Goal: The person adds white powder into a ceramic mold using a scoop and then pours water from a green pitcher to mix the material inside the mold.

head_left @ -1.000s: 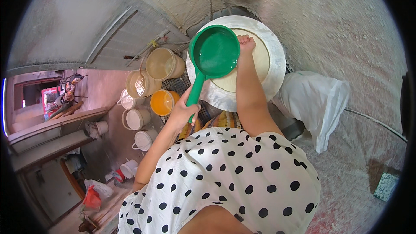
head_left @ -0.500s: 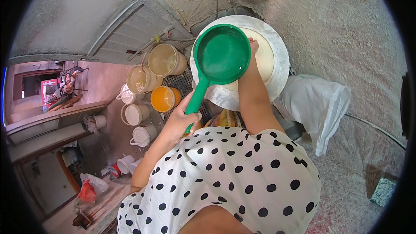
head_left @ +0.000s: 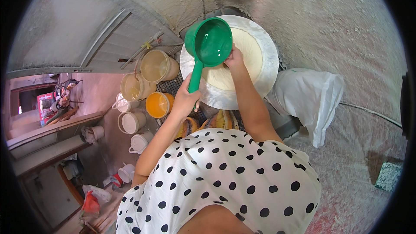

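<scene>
My left hand (head_left: 185, 97) is wrapped round the handle of a green plastic water dipper (head_left: 213, 43). The dipper is tilted toward the right over a large pale round basin (head_left: 269, 56), and liquid glints inside its bowl. At the bowl's lower right edge, my right hand (head_left: 235, 58) is closed against the rim, its fingertips partly hidden. Below both, a smooth cream-coloured mass that looks like dough or batter (head_left: 249, 54) fills the middle of the basin. The dipper covers the basin's left part.
Left of the basin stand two tan buckets (head_left: 157, 66), an orange bucket (head_left: 158, 105) and several white lidded pails (head_left: 131, 122). A white sack (head_left: 303, 93) leans at the right, by a rough wall (head_left: 338, 30). Yellow-and-dark striped fabric (head_left: 220, 120) shows below the basin.
The dipper has gone from nearly level to tilted rightward, uncovering more of the basin. My right hand has come from behind the bowl to its rim. The whole view has shifted slightly.
</scene>
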`<state>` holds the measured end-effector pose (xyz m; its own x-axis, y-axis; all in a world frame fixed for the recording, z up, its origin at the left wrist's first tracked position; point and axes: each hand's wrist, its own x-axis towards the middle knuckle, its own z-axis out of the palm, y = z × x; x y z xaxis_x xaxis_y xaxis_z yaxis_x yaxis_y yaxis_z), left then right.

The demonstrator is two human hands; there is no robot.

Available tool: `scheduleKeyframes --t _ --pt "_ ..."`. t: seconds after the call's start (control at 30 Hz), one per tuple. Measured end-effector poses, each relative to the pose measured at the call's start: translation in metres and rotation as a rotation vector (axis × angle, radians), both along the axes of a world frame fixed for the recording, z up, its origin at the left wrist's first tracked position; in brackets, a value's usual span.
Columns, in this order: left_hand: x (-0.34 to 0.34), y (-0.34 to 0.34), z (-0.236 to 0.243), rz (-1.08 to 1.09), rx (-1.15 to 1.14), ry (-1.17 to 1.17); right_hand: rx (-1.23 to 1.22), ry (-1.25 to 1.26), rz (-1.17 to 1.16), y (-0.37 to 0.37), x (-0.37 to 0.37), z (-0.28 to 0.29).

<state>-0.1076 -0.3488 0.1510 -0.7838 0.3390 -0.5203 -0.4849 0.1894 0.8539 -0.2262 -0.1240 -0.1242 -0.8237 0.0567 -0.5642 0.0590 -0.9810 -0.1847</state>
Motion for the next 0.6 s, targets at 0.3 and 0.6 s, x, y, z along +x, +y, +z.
scheduleKeyframes --t 0.3,0.6 --pt "-0.003 -0.005 -0.013 0.029 -0.051 -0.047 0.084 -0.173 0.157 -0.015 0.004 0.039" --pt "-0.006 0.001 -0.009 0.007 -0.061 -0.019 0.188 0.100 0.301 0.017 0.012 -0.007"
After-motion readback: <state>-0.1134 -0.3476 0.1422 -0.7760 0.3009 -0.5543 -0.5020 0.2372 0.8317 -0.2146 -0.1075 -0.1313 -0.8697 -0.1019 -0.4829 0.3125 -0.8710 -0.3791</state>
